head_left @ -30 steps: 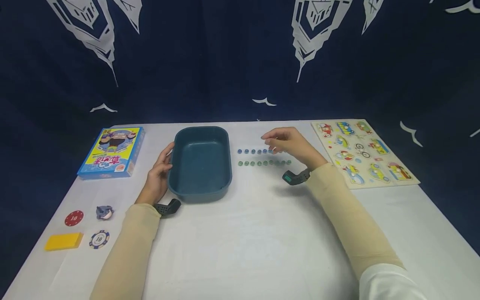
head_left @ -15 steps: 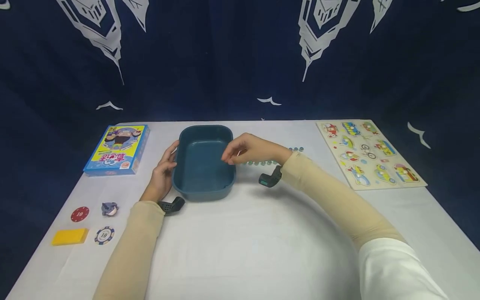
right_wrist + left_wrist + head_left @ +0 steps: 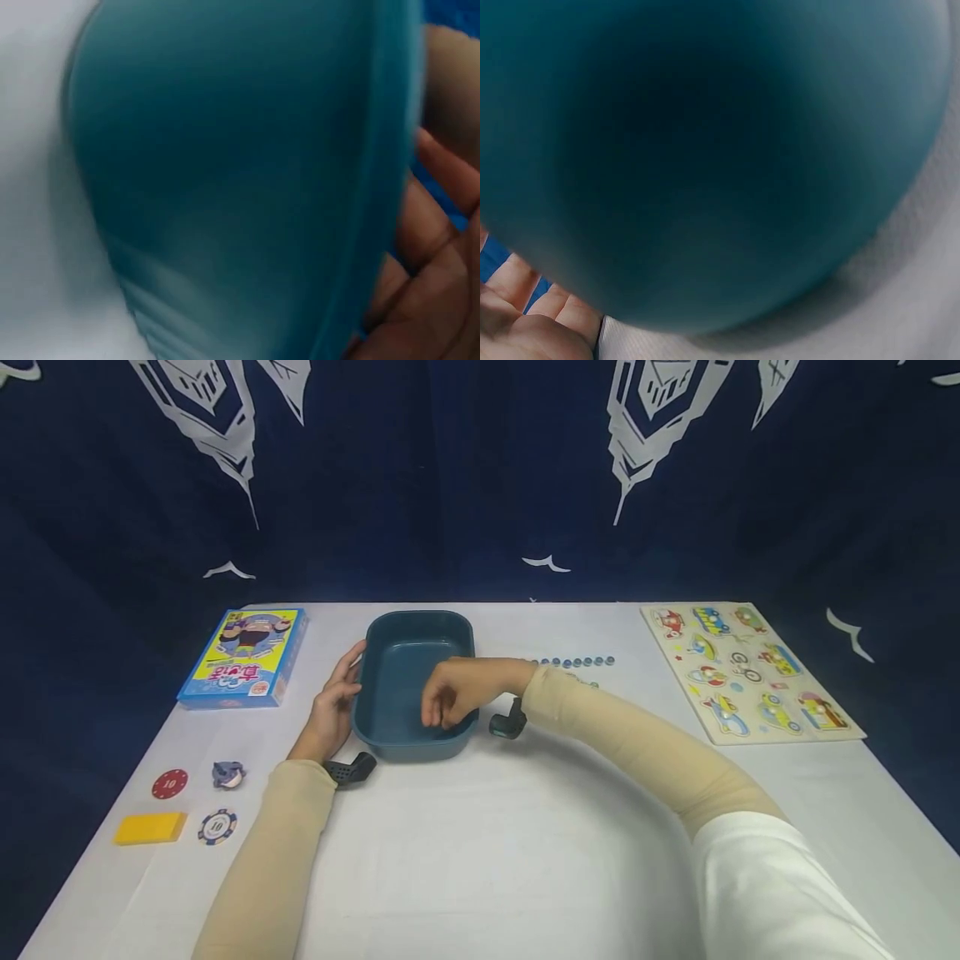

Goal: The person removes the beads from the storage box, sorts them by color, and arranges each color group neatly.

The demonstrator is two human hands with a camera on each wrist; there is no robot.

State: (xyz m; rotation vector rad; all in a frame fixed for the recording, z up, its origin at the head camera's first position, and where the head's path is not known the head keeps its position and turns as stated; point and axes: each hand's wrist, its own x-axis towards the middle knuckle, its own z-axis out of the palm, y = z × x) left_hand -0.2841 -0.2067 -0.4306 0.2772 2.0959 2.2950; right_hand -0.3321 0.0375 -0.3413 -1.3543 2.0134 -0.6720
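A dark teal plastic bin [image 3: 408, 749] stands on the white-covered table. Against its left side lies my left hand [image 3: 333, 706], fingers extended along the outer wall; the left wrist view shows those fingers [image 3: 574, 315] partly behind the bin. My right hand [image 3: 461, 689] reaches over the right rim into the bin's near right corner, fingers bent downward. In the right wrist view the rim hides part of its fingers [image 3: 424, 221], and I cannot tell whether they hold anything. Right of the bin runs a row of small blue marbles [image 3: 577, 662]; the right forearm mostly covers the green marbles [image 3: 594, 684].
A wooden vehicle puzzle board [image 3: 750, 672] lies at the right. At the left are a blue and yellow game box [image 3: 243, 656], a red chip [image 3: 169, 783], a small shark figure [image 3: 228, 774], a yellow block [image 3: 150, 828] and a blue and white chip [image 3: 217, 827].
My right hand has moved left from the blue marble row, over the bin's right rim and down into its near right corner. My left hand stays against the bin. The view has shifted slightly.
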